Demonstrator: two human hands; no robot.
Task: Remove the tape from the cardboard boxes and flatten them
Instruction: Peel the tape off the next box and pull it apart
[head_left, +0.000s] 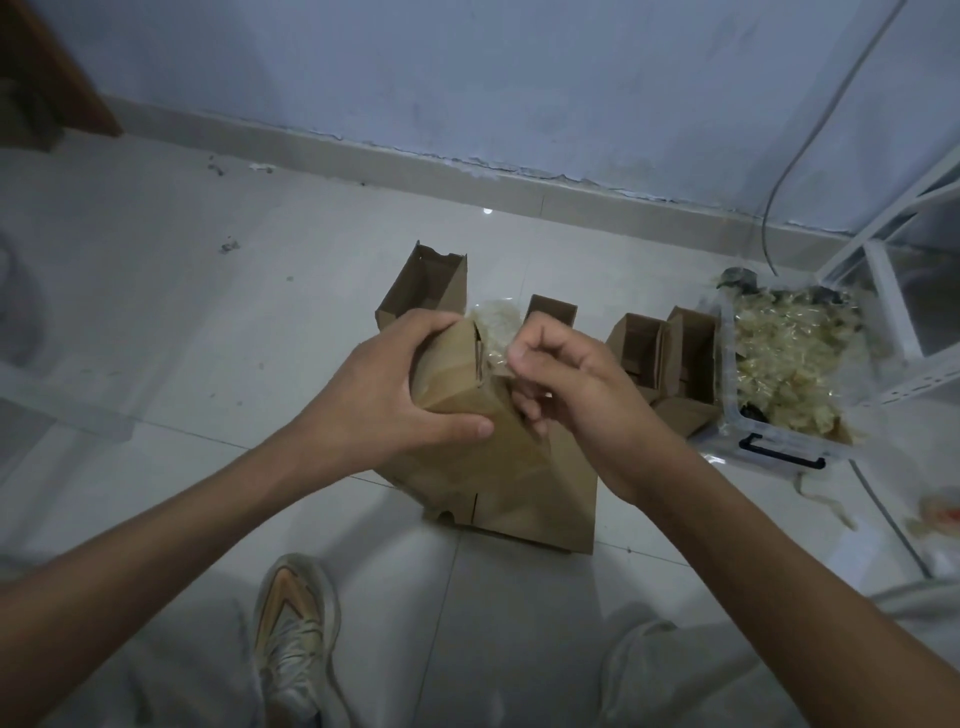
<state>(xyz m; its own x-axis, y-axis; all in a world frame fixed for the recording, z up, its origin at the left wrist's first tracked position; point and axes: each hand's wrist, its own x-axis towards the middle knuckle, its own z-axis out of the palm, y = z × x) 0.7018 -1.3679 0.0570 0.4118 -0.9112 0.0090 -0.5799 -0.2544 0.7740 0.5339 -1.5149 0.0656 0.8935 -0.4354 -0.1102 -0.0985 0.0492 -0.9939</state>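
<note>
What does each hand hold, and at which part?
The left hand grips the box at its upper left side. The right hand pinches the tape at the box's top.

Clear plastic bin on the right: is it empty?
No: the clear plastic bin beside the open cardboard boxes is heaped with crumpled strips of peeled tape.

Open boxes stand left of bin.
</note>
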